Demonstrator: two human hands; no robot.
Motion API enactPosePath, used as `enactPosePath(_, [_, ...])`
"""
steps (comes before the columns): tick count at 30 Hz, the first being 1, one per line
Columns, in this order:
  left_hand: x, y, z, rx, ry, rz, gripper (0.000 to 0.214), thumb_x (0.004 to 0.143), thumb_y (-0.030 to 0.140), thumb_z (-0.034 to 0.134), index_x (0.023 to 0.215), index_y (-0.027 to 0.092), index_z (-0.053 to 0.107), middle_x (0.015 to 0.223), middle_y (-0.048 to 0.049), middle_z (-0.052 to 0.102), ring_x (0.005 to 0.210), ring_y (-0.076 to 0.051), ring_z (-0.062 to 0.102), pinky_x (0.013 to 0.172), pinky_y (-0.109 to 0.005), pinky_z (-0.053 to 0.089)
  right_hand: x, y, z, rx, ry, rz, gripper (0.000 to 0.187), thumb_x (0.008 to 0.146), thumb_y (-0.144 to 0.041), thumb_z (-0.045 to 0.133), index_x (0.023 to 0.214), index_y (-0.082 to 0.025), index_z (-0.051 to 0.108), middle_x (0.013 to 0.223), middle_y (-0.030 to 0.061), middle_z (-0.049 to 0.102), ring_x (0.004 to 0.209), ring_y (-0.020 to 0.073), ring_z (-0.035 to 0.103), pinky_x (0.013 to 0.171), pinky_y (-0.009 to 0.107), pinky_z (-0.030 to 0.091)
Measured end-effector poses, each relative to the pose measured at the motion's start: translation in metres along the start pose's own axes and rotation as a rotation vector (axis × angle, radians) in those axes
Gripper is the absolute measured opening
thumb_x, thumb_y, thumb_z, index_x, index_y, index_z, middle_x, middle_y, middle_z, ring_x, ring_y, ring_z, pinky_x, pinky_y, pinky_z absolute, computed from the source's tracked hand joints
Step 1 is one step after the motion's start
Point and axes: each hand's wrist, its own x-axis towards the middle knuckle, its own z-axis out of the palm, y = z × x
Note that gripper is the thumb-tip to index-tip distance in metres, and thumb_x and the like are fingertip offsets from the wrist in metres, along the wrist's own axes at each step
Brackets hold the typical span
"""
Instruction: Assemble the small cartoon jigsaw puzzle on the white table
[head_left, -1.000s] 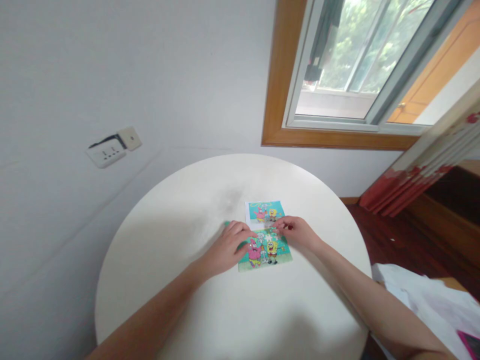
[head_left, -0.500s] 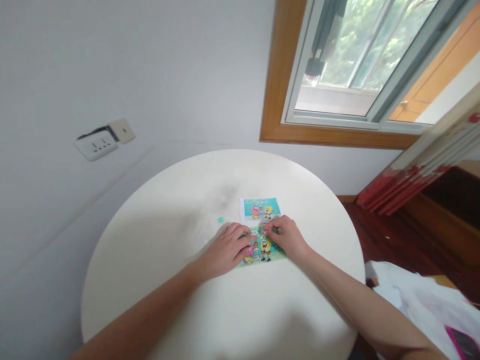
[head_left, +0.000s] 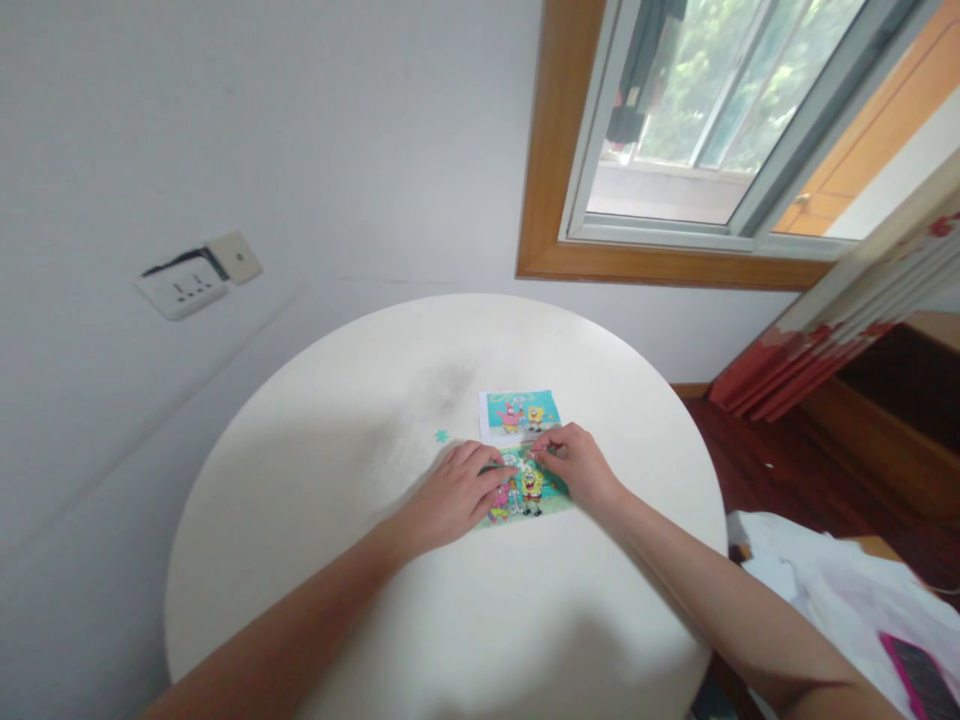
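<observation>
White table [head_left: 480, 620] near a window [head_left: 690, 130] bears a puzzle [head_left: 532, 490], left hand [head_left: 451, 500] unclenched, right hand [head_left: 585, 470] unclear in its hold.

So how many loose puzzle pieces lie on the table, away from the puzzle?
1: the teal piece, beyond the left hand, left of the picture card. More may be hidden under that hand or the right hand.

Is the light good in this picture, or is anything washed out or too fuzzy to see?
Head view: the greenery outside the window looks pale and washed out; head view: a soft shadow darkens the near part of the white table; head view: the puzzle shows clear colours, but what the right hand's fingertips touch is too small to make out.
</observation>
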Motion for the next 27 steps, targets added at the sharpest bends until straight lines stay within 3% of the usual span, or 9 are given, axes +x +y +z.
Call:
enactPosePath(6, [-0.0005, 0.0002, 0.0001, 0.016, -0.018, 0.009, 0.033, 0.093, 0.023, 0.05, 0.125, 0.028, 0.059, 0.114, -0.0081, 0.057, 0.107, -0.025, 0.048, 0.096, -0.044, 0.04, -0.0011, 0.0002, 0.002, 0.008, -0.033, -0.023, 0.013, 0.079, -0.027, 0.064, 0.07, -0.02, 0.07, 0.071, -0.0003, 0.069, 0.07, 0.0145, 0.057, 0.067, 0.023, 0.039])
enactPosePath(8, [-0.0008, 0.0, 0.0004, 0.023, -0.024, 0.004, 0.033, 0.093, 0.022, 0.05, 0.125, 0.027, 0.059, 0.115, -0.0083, 0.057, 0.108, -0.025, 0.048, 0.096, -0.044, 0.039, -0.0023, 0.0002, 0.0024, 0.064, -0.029, -0.001, 0.011, 0.08, -0.026, 0.062, 0.077, -0.019, 0.071, 0.072, -0.0004, 0.068, 0.068, 0.0137, 0.056, 0.065, 0.023, 0.039])
enactPosePath(11, [-0.0011, -0.0003, 0.0008, 0.019, -0.011, 0.007, 0.032, 0.093, 0.023, 0.05, 0.124, 0.026, 0.059, 0.113, -0.0084, 0.057, 0.108, -0.025, 0.048, 0.097, -0.044, 0.039, -0.0036, 0.0004, 0.0027, 0.177, -0.01, 0.027, 0.022, 0.081, -0.026, 0.058, 0.096, -0.019, 0.072, 0.078, 0.0012, 0.067, 0.07, 0.0139, 0.056, 0.065, 0.024, 0.041])
enactPosePath(13, [-0.0013, -0.0002, 0.0004, 0.016, -0.002, 0.009, 0.032, 0.093, 0.024, 0.05, 0.124, 0.026, 0.06, 0.113, -0.0084, 0.057, 0.108, -0.025, 0.048, 0.097, -0.043, 0.039, -0.0037, 0.0009, 0.0032, 0.2, -0.007, 0.024, 0.026, 0.081, -0.027, 0.056, 0.099, -0.019, 0.073, 0.083, 0.0032, 0.068, 0.074, 0.0152, 0.057, 0.067, 0.025, 0.043])
enactPosePath(27, [-0.0015, 0.001, -0.0008, 0.024, -0.033, -0.017, 0.034, 0.094, 0.023, 0.05, 0.126, 0.029, 0.057, 0.114, -0.0073, 0.056, 0.106, -0.025, 0.046, 0.094, -0.043, 0.039, -0.0046, -0.003, -0.004, 0.328, -0.038, 0.176, 0.013, 0.077, -0.027, 0.059, 0.078, -0.017, 0.066, 0.07, 0.0018, 0.068, 0.066, 0.015, 0.061, 0.062, 0.024, 0.044])
